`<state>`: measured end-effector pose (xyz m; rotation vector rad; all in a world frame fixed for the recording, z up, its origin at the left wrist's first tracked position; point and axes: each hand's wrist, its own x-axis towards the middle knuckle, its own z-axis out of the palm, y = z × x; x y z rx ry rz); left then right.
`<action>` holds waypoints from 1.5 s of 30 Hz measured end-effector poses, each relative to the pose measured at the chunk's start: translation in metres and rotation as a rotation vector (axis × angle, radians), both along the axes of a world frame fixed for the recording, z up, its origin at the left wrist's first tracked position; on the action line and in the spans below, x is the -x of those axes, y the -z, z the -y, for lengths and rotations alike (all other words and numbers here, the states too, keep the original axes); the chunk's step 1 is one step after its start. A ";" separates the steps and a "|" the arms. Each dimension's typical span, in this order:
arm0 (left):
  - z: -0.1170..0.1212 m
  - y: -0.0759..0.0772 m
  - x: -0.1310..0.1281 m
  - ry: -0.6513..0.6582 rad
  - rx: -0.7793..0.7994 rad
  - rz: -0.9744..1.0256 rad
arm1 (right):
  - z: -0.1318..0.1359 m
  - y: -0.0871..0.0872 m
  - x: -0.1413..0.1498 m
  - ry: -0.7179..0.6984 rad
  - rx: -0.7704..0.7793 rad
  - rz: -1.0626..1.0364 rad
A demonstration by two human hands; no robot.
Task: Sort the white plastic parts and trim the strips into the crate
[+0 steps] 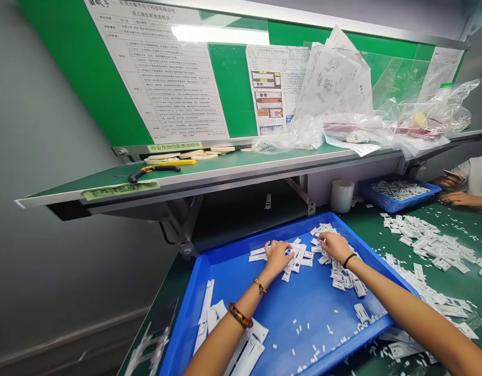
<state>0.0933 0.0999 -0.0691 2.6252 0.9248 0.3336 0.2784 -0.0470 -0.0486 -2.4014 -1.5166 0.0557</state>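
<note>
Grip, left hand (278,257): fingers curled down at a small pile of white plastic parts (298,262), can't tell if clamped on one. Right hand (336,246): fingers bent, tips at the far edge of a bigger pile of white clips (344,275); tips hidden, can't tell if together on a piece. Both piles sit toward the far side of the blue tray (231,282), the clip pile running down along its right side. Near left in tray: long white strips (246,356), partly behind left forearm. Small white bits (303,330) scattered near right. Tray is on the green desk (369,221). Right of it, loose white pieces (440,243) spread over the desk. Far right: blue basket (432,192) of white parts, with another person's hand (460,199) just beside. Shelf (225,168) above the tray's far side, pliers (156,170) at its left end.
</note>
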 end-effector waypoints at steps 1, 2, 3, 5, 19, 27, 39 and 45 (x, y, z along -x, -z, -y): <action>0.002 0.000 -0.005 0.010 -0.006 0.000 | 0.002 -0.002 -0.004 0.024 -0.049 0.025; 0.003 0.001 -0.011 0.018 -0.009 0.000 | 0.004 -0.004 -0.008 0.043 -0.105 0.052; 0.005 0.002 -0.016 0.022 -0.009 0.001 | 0.006 -0.004 -0.012 0.054 -0.159 0.078; 0.006 0.005 -0.023 0.020 0.004 0.013 | 0.008 -0.003 -0.016 0.044 -0.229 0.100; 0.028 -0.003 -0.033 0.174 -0.078 0.197 | -0.026 0.013 0.015 -0.010 -0.174 -0.403; 0.013 0.019 -0.025 0.069 -0.171 -0.089 | -0.010 0.002 -0.005 0.091 -0.170 -0.240; 0.011 0.007 -0.025 0.106 -0.139 -0.096 | -0.001 -0.011 -0.016 0.168 -0.142 -0.046; 0.010 0.010 -0.025 0.129 -0.150 -0.102 | 0.006 -0.018 -0.026 0.220 -0.196 0.092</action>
